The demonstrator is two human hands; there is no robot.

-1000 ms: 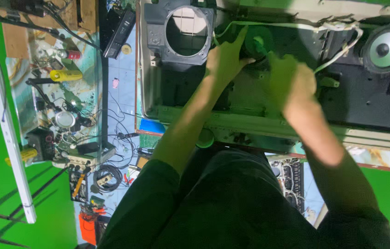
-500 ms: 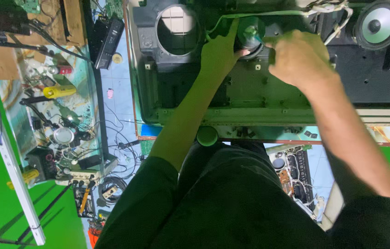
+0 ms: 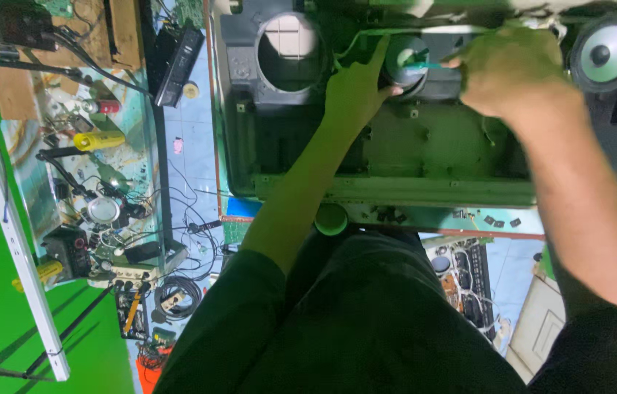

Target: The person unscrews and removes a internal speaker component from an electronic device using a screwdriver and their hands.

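Far left: a glass shelf (image 3: 104,168) crowded with tools, edge near the floor gap. Next, a big round hole (image 3: 290,47) in the dark case (image 3: 265,138). Left hand (image 3: 356,91), fingers half curled, touching the round part (image 3: 407,62). Right hand (image 3: 516,73) closed around something, cannot tell what. Far right: a speaker (image 3: 604,52), little room.

Round opening (image 3: 288,48) left of hands; speaker cone (image 3: 605,52) right.

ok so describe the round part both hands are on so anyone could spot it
On the big dark speaker cabinet lying open, look right of the empty round hole. Between the left hand and right hand sits a small dark round speaker driver, smaller than the pale-coned speaker far right.
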